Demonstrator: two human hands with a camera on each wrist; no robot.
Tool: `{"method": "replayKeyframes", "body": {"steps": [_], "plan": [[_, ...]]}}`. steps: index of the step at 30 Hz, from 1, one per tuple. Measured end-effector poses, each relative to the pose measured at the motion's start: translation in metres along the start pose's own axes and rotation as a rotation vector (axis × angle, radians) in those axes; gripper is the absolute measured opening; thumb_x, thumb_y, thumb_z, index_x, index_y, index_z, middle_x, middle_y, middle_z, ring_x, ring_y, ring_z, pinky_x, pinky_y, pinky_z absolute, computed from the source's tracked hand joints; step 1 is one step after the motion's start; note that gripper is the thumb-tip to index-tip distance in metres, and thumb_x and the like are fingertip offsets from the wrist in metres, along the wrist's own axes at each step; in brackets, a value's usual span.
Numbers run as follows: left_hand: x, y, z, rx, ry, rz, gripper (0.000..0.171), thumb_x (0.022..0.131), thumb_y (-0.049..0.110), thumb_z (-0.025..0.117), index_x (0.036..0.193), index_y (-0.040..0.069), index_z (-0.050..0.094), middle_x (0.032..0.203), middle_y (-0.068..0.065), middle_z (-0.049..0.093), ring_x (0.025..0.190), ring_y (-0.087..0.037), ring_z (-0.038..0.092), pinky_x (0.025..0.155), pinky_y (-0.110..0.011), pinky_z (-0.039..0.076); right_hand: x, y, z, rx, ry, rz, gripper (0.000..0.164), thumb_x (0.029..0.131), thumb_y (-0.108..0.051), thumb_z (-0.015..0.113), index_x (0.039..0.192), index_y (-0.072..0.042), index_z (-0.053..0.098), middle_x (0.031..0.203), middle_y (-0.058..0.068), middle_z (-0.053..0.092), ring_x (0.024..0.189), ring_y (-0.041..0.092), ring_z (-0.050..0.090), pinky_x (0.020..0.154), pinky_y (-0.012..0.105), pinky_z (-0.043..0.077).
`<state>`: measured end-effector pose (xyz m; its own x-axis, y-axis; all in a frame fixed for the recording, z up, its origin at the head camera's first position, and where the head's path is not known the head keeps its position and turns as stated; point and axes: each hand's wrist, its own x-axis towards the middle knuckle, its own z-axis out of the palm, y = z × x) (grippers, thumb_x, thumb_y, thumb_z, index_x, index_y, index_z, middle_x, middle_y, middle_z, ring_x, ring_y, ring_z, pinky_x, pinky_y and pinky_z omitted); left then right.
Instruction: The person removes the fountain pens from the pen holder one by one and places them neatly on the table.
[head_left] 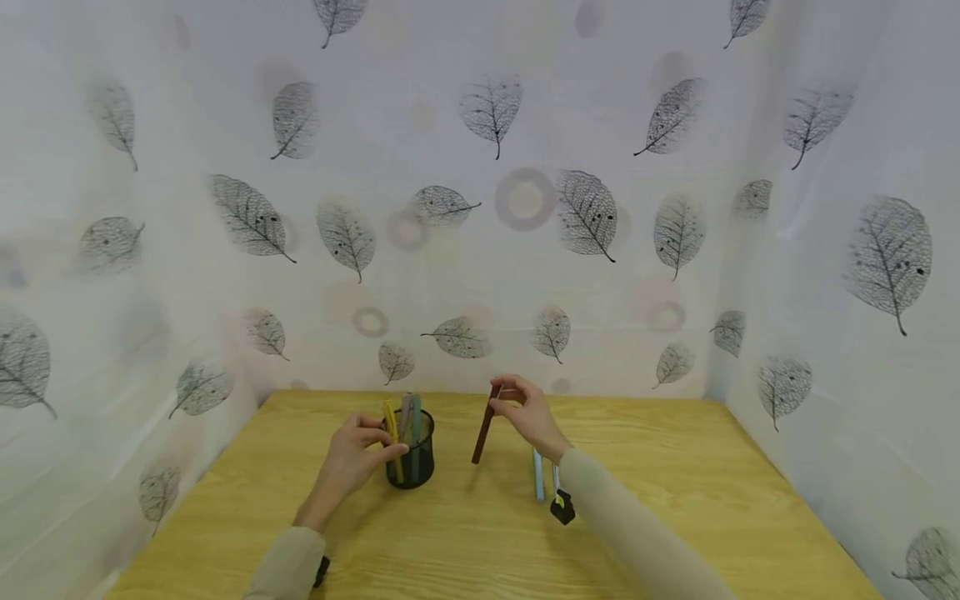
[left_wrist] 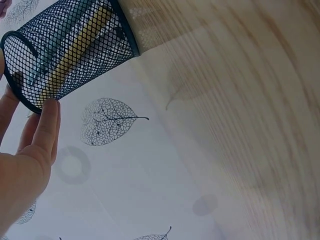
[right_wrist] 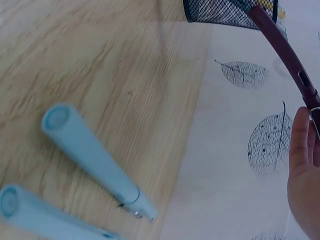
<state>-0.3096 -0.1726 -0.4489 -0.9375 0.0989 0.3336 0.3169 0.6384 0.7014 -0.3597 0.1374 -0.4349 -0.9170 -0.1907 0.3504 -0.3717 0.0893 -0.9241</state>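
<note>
A black mesh pen holder (head_left: 424, 458) stands on the table, with a yellow pen (head_left: 389, 417), a grey pen (head_left: 406, 412) and a teal pen (head_left: 416, 417) upright in it. My left hand (head_left: 351, 454) holds the holder at its rim, thumb on the near side and fingers on the far left; the left wrist view shows fingertips against the mesh (left_wrist: 75, 50). To the right of the holder, my right hand (head_left: 527, 417) pinches a maroon pen (head_left: 483, 432) near its upper end. The pen tilts, its lower end toward the table.
Two light blue pens lie on the wooden table (head_left: 450, 542) below my right wrist, one (right_wrist: 95, 155) beside the other (right_wrist: 50, 217). Black wrist cameras sit on both wrists, the right one (head_left: 562, 507) overlapping a blue pen. A leaf-patterned curtain (head_left: 480, 250) encloses the back and sides.
</note>
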Motion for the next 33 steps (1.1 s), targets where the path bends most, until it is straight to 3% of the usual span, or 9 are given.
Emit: {"method": "replayKeyframes", "body": {"steps": [10, 17, 25, 33], "plan": [[-0.002, 0.0, 0.002, 0.022, 0.013, 0.01, 0.022, 0.08, 0.036, 0.081, 0.078, 0.015, 0.076, 0.108, -0.007, 0.055, 0.105, -0.025, 0.054, 0.087, -0.044, 0.048, -0.012, 0.005, -0.025, 0.03, -0.057, 0.084, 0.033, 0.093, -0.006, 0.066, 0.126, -0.003, 0.061, 0.117, 0.015, 0.063, 0.097, 0.018, 0.066, 0.086, 0.038, 0.058], [-0.001, 0.002, 0.002, 0.026, 0.014, 0.004, 0.02, 0.079, 0.036, 0.081, 0.078, 0.016, 0.076, 0.109, -0.007, 0.056, 0.107, -0.026, 0.054, 0.089, -0.046, 0.048, -0.014, 0.014, -0.039, 0.032, -0.079, 0.085, 0.037, 0.094, -0.007, 0.065, 0.13, 0.0, 0.058, 0.118, 0.019, 0.062, 0.094, 0.018, 0.068, 0.086, 0.042, 0.058], [-0.003, 0.003, 0.0, 0.048, 0.017, 0.011, 0.022, 0.079, 0.038, 0.081, 0.076, 0.016, 0.076, 0.109, -0.008, 0.057, 0.105, -0.028, 0.055, 0.088, -0.047, 0.049, -0.02, 0.02, -0.052, -0.001, -0.028, 0.133, 0.035, 0.096, -0.008, 0.062, 0.13, 0.001, 0.056, 0.119, 0.02, 0.06, 0.094, 0.016, 0.067, 0.083, 0.037, 0.059], [-0.001, 0.003, -0.001, 0.043, 0.012, 0.004, 0.022, 0.08, 0.037, 0.081, 0.077, 0.015, 0.076, 0.106, -0.007, 0.055, 0.102, -0.024, 0.054, 0.084, -0.041, 0.048, -0.021, 0.022, -0.064, 0.017, -0.002, 0.149, 0.037, 0.095, -0.004, 0.062, 0.13, 0.004, 0.051, 0.124, 0.03, 0.053, 0.093, 0.016, 0.065, 0.082, 0.036, 0.059]]}}
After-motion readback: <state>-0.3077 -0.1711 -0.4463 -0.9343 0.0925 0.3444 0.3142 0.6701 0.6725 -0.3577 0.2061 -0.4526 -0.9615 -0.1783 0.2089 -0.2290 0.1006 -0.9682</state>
